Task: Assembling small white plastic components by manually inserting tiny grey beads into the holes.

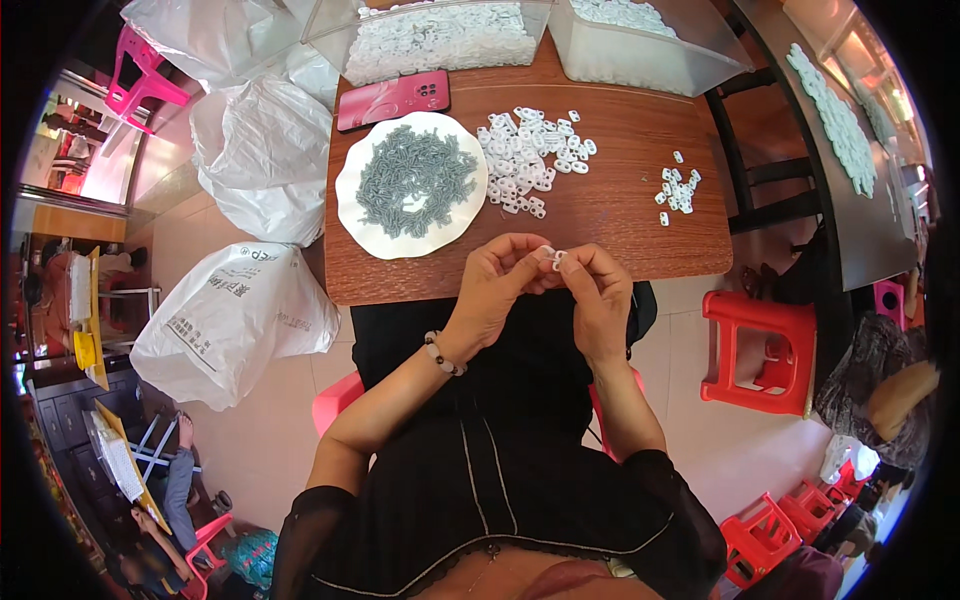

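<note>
Close together over the table's near edge, both my hands pinch a small white plastic piece with holes (pixel 557 259). My left hand (pixel 500 275), with a beaded bracelet on its wrist, has its thumb and forefinger closed at the piece's left side. From the right, my right hand (pixel 600 295) grips the same piece with thumb and fingertips. Just beyond them lies a heap of white two-holed plastic pieces (pixel 520 160). Left of it, a scalloped white plate (pixel 365 240) bears many small grey parts (pixel 415 175). Fine detail between my fingertips is too small to tell.
A smaller group of white pieces (pixel 678 190) lies at the wooden table's (pixel 640 130) right. A pink phone (pixel 395 98) rests behind the plate. Clear bins (pixel 440 45) of white pieces stand at the back. White bags (pixel 240 325) are on the left, a red stool (pixel 760 355) right.
</note>
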